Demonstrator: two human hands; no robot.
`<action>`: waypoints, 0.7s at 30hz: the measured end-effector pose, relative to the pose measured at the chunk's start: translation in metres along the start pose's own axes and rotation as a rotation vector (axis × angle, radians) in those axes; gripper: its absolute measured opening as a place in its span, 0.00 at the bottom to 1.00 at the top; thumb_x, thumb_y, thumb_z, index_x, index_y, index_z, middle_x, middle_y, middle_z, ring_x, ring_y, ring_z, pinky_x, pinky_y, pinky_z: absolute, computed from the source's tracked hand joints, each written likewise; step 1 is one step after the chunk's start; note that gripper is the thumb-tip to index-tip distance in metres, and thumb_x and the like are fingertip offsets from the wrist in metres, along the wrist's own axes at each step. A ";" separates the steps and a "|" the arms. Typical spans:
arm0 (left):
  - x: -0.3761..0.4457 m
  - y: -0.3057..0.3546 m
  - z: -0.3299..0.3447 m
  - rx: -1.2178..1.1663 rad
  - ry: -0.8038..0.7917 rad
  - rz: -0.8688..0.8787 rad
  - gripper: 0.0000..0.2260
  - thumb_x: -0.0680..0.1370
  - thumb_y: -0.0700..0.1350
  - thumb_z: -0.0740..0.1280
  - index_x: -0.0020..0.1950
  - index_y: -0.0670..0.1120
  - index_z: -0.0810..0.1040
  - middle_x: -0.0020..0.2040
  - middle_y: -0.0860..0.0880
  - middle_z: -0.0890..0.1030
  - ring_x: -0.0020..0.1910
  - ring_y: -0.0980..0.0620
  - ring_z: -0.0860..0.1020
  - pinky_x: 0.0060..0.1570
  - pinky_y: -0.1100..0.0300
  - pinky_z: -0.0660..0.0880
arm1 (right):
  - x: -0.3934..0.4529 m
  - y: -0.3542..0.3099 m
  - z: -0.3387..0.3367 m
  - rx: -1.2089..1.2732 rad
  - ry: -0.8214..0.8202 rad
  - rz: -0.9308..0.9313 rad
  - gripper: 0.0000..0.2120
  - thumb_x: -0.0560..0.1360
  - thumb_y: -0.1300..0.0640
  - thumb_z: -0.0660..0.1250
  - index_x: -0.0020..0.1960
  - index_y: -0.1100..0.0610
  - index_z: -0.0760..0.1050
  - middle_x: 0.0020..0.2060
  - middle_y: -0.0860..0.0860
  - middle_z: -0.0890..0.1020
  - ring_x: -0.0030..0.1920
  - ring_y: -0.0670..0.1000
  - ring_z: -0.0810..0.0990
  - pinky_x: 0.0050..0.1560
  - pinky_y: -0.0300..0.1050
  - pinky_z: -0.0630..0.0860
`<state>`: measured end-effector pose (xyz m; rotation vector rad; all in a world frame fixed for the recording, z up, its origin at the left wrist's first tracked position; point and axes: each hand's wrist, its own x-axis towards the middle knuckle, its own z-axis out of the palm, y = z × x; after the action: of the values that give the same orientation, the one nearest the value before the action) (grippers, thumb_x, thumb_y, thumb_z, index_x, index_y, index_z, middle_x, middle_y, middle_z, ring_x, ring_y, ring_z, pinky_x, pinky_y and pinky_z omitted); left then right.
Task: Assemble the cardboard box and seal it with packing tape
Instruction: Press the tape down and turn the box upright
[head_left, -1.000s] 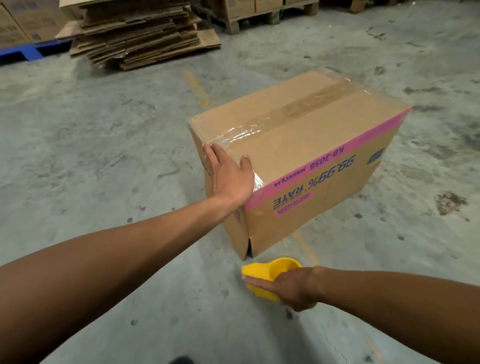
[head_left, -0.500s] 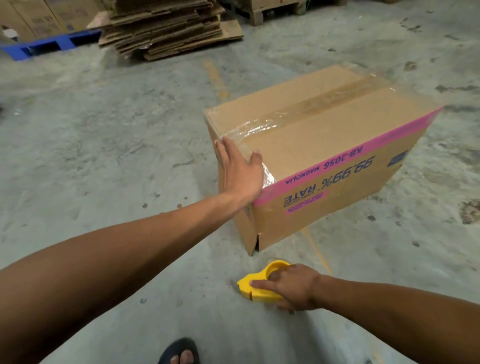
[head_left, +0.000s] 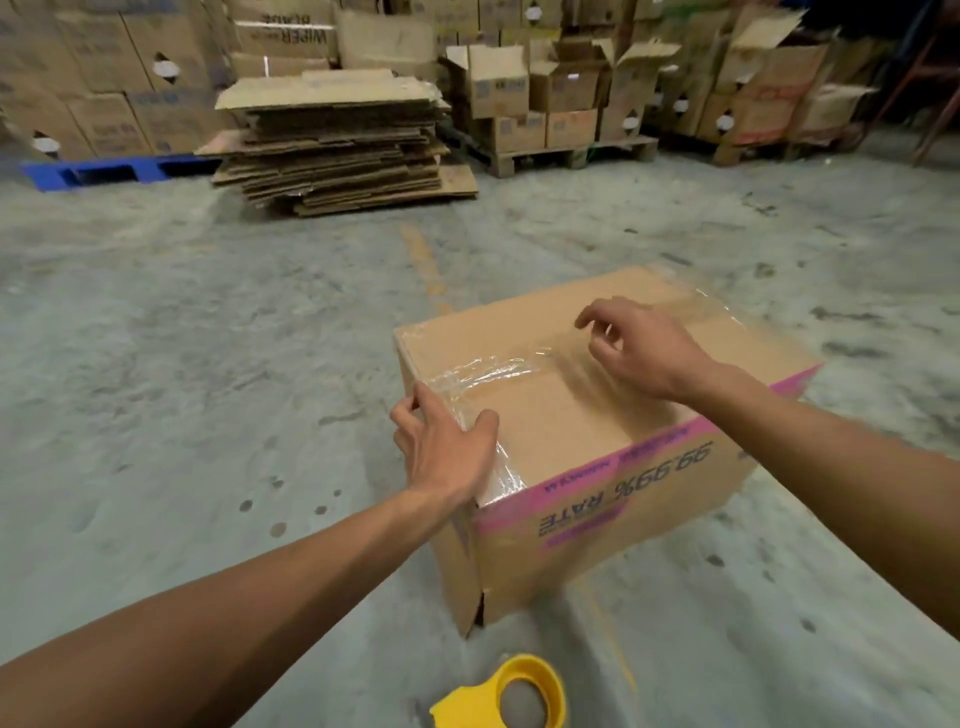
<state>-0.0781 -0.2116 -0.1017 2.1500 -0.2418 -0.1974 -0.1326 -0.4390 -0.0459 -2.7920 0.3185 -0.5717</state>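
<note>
A closed cardboard box (head_left: 566, 415) with a pink stripe and upside-down "99.99% RATE" print stands on the concrete floor. Clear packing tape (head_left: 488, 370) runs along its top seam and wrinkles over the near left corner. My left hand (head_left: 441, 447) lies flat on that corner, fingers spread over the tape. My right hand (head_left: 639, 348) hovers over the middle of the top, fingers loosely curled and holding nothing. The yellow tape dispenser (head_left: 506, 693) lies on the floor in front of the box, apart from both hands.
A stack of flattened cardboard (head_left: 337, 140) sits on the floor at the back. Behind it, cartons on a wooden pallet (head_left: 566, 153) and a blue pallet (head_left: 104, 169) line the wall. Bare concrete surrounds the box.
My right hand let go of the yellow dispenser on the floor and rose above the box top. My left hand stayed on the box corner. The camera tilted up.
</note>
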 end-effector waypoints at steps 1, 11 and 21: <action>0.003 0.001 -0.001 -0.002 -0.004 -0.005 0.29 0.74 0.53 0.62 0.72 0.48 0.57 0.65 0.48 0.58 0.67 0.42 0.60 0.64 0.50 0.65 | 0.012 0.025 0.000 -0.116 -0.092 0.064 0.16 0.77 0.53 0.61 0.63 0.50 0.76 0.57 0.53 0.80 0.58 0.58 0.76 0.57 0.49 0.71; 0.018 0.001 -0.005 -0.118 -0.085 -0.058 0.31 0.69 0.57 0.56 0.73 0.57 0.54 0.70 0.49 0.70 0.62 0.44 0.75 0.63 0.45 0.73 | 0.038 0.150 -0.021 -0.277 -0.408 0.634 0.42 0.67 0.20 0.44 0.77 0.37 0.53 0.78 0.58 0.58 0.76 0.65 0.56 0.73 0.68 0.51; 0.056 -0.025 -0.084 0.026 -0.004 -0.199 0.19 0.75 0.55 0.62 0.64 0.51 0.67 0.56 0.46 0.79 0.51 0.43 0.80 0.57 0.48 0.76 | 0.026 0.070 -0.001 -0.129 -0.351 0.561 0.40 0.68 0.23 0.52 0.76 0.38 0.57 0.77 0.60 0.54 0.74 0.68 0.56 0.70 0.66 0.57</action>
<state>-0.0018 -0.1445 -0.0790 2.1996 -0.0325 -0.3139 -0.1205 -0.5116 -0.0573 -2.6634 1.0350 0.0696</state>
